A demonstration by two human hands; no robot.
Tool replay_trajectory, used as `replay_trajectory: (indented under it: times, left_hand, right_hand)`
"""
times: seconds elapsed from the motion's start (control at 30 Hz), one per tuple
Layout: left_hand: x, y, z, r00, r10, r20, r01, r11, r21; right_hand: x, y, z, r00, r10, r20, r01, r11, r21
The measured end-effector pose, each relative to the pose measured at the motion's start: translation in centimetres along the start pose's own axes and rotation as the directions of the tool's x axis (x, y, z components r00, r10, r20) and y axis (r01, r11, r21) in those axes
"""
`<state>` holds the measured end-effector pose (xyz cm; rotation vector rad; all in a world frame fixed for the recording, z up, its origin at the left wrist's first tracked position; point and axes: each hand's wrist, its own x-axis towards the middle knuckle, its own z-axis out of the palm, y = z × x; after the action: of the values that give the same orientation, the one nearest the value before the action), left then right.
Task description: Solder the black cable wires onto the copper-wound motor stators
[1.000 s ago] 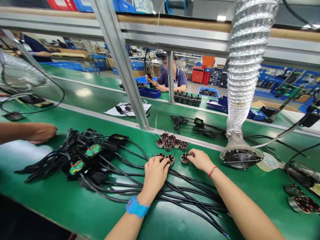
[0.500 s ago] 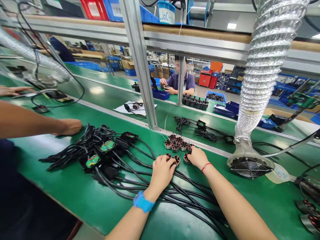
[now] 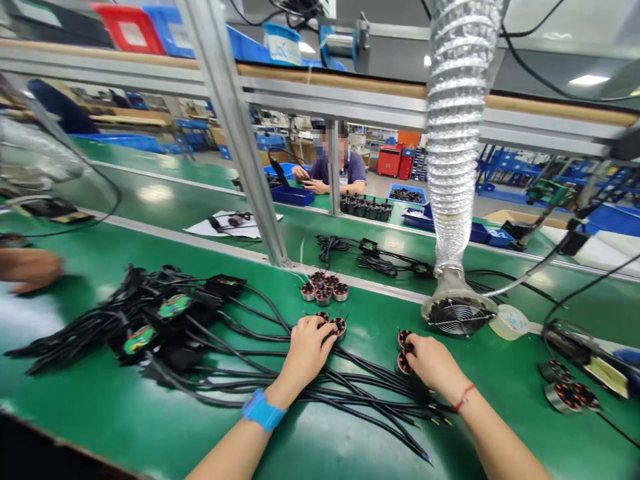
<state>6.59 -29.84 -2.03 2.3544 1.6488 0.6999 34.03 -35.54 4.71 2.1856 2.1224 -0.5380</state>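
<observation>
The right hand [image 3: 433, 363] pinches two coil parts [image 3: 404, 364], the left hand [image 3: 306, 350] covers another pair [image 3: 339, 327], grip unclear; uneven pressure could tip one.

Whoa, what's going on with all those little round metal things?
Someone's right hand holds two round metal parts on a green table. Their left hand touches another pair; whether it grips them is hidden. More sit in a cluster just beyond. Black cables spread across the table, some under the left arm. Across from them, another person handles something too small to make out.
</observation>
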Motion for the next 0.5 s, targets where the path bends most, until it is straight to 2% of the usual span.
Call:
replay_trajectory:
  times: [0.13, 0.23, 0.33, 0.37, 0.4, 0.5]
  left_hand:
    - [0.5, 3.8, 0.6, 0.978, 0.158, 0.139, -0.152, 0.987, -0.054]
    - [0.9, 8.0, 1.6, 0.923, 0.298, 0.242, -0.280, 0.954, -0.107]
    - [1.1, 12.9, 3.5, 0.857, 0.432, 0.280, -0.400, 0.901, -0.166]
    - [1.2, 14.5, 4.3, 0.837, 0.466, 0.286, -0.432, 0.885, -0.176]
    - [1.2, 16.2, 5.2, 0.818, 0.497, 0.290, -0.463, 0.868, -0.181]
    - [1.3, 21.0, 8.0, 0.770, 0.569, 0.289, -0.535, 0.823, -0.193]
  right_hand:
    - [-5.8, 6.9, 0.4, 0.988, 0.157, 0.005, -0.157, 0.987, 0.034]
    - [-9.1, 13.3, 1.5, 0.967, 0.254, -0.011, -0.251, 0.962, 0.107]
    - [-10.9, 20.9, 3.1, 0.932, 0.348, -0.097, -0.317, 0.917, 0.242]
    - [-11.1, 23.4, 3.5, 0.934, 0.354, -0.055, -0.326, 0.903, 0.282]
    - [-11.3, 25.6, 3.8, 0.914, 0.393, -0.102, -0.347, 0.887, 0.304]
    - [-12.0, 29.7, 3.6, 0.874, 0.471, -0.121, -0.401, 0.839, 0.368]
